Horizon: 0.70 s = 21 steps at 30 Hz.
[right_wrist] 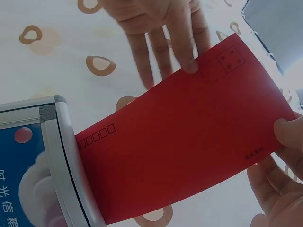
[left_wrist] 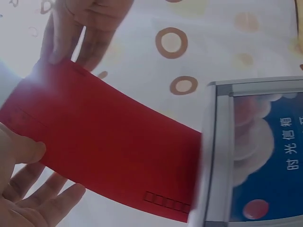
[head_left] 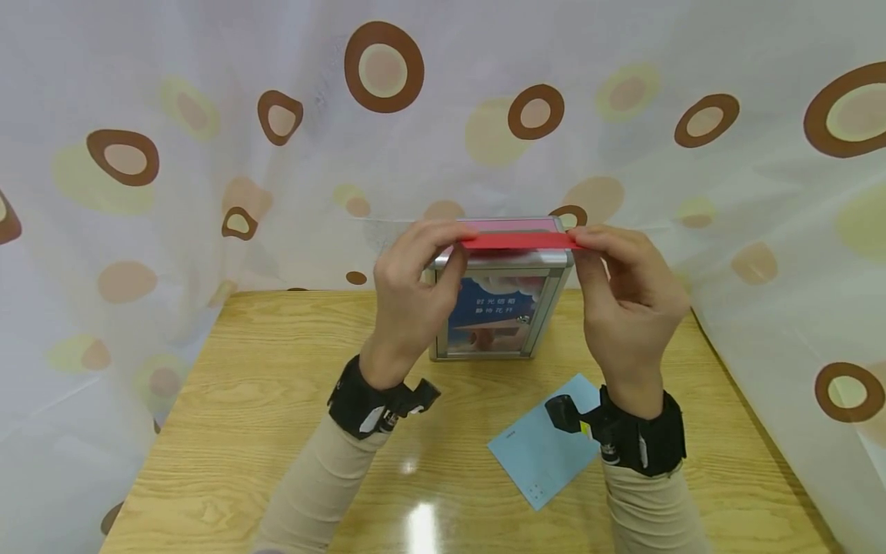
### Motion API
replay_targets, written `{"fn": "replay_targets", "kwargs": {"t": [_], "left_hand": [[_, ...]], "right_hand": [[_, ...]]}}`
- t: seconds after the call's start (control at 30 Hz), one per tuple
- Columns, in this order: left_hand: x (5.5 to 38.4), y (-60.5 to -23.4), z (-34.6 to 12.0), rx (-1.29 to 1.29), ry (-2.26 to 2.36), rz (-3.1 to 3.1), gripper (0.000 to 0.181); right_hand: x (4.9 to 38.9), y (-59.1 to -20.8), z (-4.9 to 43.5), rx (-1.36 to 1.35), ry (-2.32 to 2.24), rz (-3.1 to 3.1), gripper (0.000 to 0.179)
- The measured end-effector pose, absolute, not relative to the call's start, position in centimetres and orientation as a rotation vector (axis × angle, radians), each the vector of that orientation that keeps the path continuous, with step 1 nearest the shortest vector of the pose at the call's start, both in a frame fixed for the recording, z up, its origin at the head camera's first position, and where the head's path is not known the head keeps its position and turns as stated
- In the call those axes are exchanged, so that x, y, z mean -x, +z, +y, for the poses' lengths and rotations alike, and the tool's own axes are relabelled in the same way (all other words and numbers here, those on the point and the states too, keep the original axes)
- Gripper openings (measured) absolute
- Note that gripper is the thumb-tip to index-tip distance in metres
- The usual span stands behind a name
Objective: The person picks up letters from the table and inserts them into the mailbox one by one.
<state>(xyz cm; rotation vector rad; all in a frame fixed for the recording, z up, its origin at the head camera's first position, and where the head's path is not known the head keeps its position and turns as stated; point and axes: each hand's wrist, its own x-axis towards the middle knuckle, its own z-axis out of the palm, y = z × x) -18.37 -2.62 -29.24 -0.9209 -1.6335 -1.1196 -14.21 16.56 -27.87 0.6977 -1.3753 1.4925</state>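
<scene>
A red envelope [head_left: 519, 241] with printed postcode squares is held between both hands above a metal-framed letter box [head_left: 487, 327]. My left hand [head_left: 418, 296] pinches its left edge, thumb on the near face. At the opposite edge my right hand [head_left: 633, 296] pinches it in the same way. In the left wrist view the envelope [left_wrist: 118, 137] bows slightly, and its lower end disappears behind the top rim of the box [left_wrist: 218, 156]. The right wrist view shows the envelope's printed face [right_wrist: 184, 132], with that lower end hidden at the box top.
A light blue envelope [head_left: 536, 458] lies at an angle on the wooden table [head_left: 256, 431], in front of the box and partly behind the right wrist camera [head_left: 564, 414]. A patterned curtain [head_left: 443, 154] stands behind the table and along both sides.
</scene>
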Motion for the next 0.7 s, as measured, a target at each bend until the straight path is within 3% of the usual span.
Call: {"fn": "replay_targets", "kwargs": {"t": [0.33, 0.7], "left_hand": [[15.8, -27.1, -2.5, 0.972, -1.131, -1.476, 0.014], [15.8, -27.4, -2.6, 0.962, -1.117, -1.474, 0.012]], "right_hand": [[13.8, -27.5, 16.3, -0.680, 1.483, -1.369, 0.013], [14.0, -28.2, 16.6, -0.620, 1.443, -1.331, 0.015]]}}
